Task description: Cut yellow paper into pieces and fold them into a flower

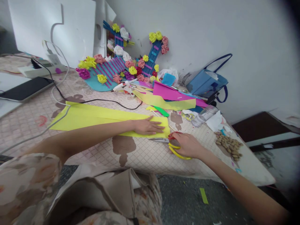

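A long yellow foam sheet (pixel 93 117) lies folded on the quilted mat (pixel 140 154). My left hand (pixel 147 126) rests flat on the sheet's right end, fingers stretched out. My right hand (pixel 188 145) grips scissors (pixel 174 147) with yellow and red handles just off the sheet's right edge. The blades point left toward the sheet's lower corner.
Behind lie pink and yellow sheets (pixel 171 95), a white glue gun (pixel 123 87) and paper-flower letter shapes (pixel 112 67). A blue bag (pixel 207 82) leans on the wall. Peanuts (pixel 228 145), a power strip (pixel 39 68) with cables and a dark tablet (pixel 25 89) are on the mat.
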{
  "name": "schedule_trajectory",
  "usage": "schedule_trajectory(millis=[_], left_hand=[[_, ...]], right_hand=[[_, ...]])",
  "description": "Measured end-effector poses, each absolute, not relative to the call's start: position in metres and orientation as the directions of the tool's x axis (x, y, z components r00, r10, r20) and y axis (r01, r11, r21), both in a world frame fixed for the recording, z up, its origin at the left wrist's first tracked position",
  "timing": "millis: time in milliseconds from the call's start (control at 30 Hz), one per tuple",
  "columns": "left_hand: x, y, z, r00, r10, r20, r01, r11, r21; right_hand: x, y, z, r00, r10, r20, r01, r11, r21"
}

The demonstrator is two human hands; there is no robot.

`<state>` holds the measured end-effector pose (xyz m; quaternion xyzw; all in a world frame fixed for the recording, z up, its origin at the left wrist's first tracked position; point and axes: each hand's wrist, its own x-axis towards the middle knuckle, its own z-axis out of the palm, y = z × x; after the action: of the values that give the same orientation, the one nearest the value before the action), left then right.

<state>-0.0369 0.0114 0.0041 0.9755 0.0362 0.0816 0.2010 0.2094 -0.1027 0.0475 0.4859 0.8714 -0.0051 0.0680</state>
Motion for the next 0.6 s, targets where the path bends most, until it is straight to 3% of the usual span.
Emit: schedule_trajectory(millis=[600], left_hand=[[-0.036, 0.0141, 0.0006, 0.984, 0.073, 0.165, 0.004, -0.921, 0.389]], right_hand=[[0.2037, -0.1, 0.0495, -0.518, 0.84, -0.163, 0.825, 0.541, 0.165]])
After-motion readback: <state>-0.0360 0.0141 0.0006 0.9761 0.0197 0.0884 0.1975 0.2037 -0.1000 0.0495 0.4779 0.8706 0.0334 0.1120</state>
